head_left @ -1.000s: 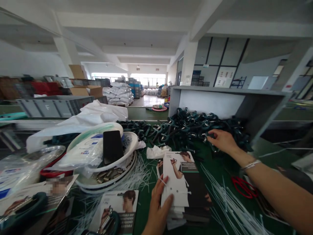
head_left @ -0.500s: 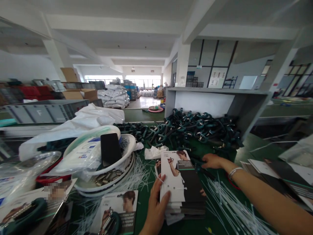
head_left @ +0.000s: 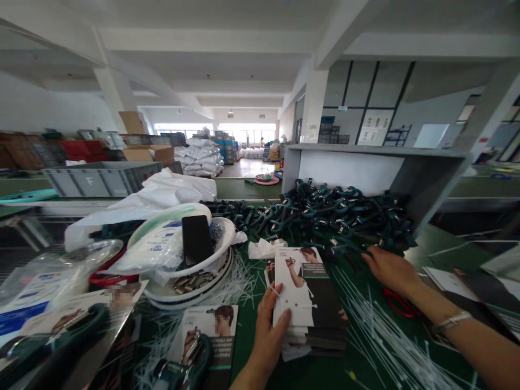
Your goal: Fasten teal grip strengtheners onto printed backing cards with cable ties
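Note:
My left hand (head_left: 270,325) grips the left side of a stack of printed cards (head_left: 303,271), thumb on the top card and fingers along the edge. White cable-tie ends stick out of that card. My right hand (head_left: 392,271) reaches to the near right edge of a heap of dark green hand grips (head_left: 325,211). Its fingers are bent down beside a dark handle (head_left: 353,261); what lies beneath them is hidden. Under my right wrist are red-handled scissors (head_left: 400,303). Loose white cable ties (head_left: 377,330) lie between the card stack and my right arm.
At left a white basin (head_left: 227,238) holds a phone (head_left: 197,238), plastic bags and metal springs. Carded hand grips (head_left: 215,336) lie in front. A grey bin (head_left: 434,189) on its side stands behind the heap. More cards (head_left: 475,287) lie far right. A grey crate (head_left: 105,181) stands behind.
My right hand has moved right along the near edge of the heap, uncovering more of the red handles. My left hand stays on the card stack. The view has shifted slightly.

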Demonstrator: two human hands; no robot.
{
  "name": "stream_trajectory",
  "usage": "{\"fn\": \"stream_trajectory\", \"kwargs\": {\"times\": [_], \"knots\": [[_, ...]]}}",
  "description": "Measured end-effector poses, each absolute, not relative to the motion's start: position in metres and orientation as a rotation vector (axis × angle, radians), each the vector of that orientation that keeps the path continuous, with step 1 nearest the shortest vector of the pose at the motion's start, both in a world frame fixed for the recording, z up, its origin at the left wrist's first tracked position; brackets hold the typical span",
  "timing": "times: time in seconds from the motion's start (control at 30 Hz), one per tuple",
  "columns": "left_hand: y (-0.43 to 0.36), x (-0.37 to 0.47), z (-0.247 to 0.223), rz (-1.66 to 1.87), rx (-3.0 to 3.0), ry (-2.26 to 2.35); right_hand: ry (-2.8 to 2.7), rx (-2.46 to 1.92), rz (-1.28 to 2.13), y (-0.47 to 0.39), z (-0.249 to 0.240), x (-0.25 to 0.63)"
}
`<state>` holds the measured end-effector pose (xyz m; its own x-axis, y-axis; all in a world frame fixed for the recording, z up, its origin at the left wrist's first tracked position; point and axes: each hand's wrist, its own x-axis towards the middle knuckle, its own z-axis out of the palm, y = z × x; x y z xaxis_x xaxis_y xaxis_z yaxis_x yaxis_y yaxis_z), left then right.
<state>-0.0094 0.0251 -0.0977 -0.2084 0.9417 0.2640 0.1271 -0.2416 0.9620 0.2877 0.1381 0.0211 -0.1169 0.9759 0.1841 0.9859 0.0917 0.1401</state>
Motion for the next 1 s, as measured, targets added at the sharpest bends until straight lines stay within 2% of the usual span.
{"fn": "stream_trajectory", "kwargs": {"times": [0.17, 0.37, 0.57, 0.7, 0.83, 0.9, 1.0], "knots": [[0.021, -0.005, -0.089, 1.512, 1.452, 1.357, -2.294, -1.716, -0.214, 0.108, 0.053, 0.228], [0.018, -0.007, -0.088, 1.514, 1.429, 1.348, -2.434, -1.821, -0.113, 0.085, 0.055, 0.17], [0.016, -0.009, -0.086, 1.49, 1.282, 1.204, -2.582, -1.79, 0.043, 0.052, 0.037, 0.164], [0.016, -0.015, -0.077, 1.479, 1.17, 1.154, -2.468, -1.802, 0.12, 0.052, 0.034, 0.176], [0.033, -0.028, -0.041, 1.565, 1.149, 1.446, -2.485, -1.548, 0.316, 0.06, 0.033, 0.189], [0.05, -0.029, -0.014, 1.466, 1.406, 1.646, -2.498, -1.42, 0.329, 0.062, 0.03, 0.189], [0.079, -0.017, 0.021, 0.99, 1.896, 1.822, -2.47, -1.374, 0.299, 0.064, 0.025, 0.184]]}}
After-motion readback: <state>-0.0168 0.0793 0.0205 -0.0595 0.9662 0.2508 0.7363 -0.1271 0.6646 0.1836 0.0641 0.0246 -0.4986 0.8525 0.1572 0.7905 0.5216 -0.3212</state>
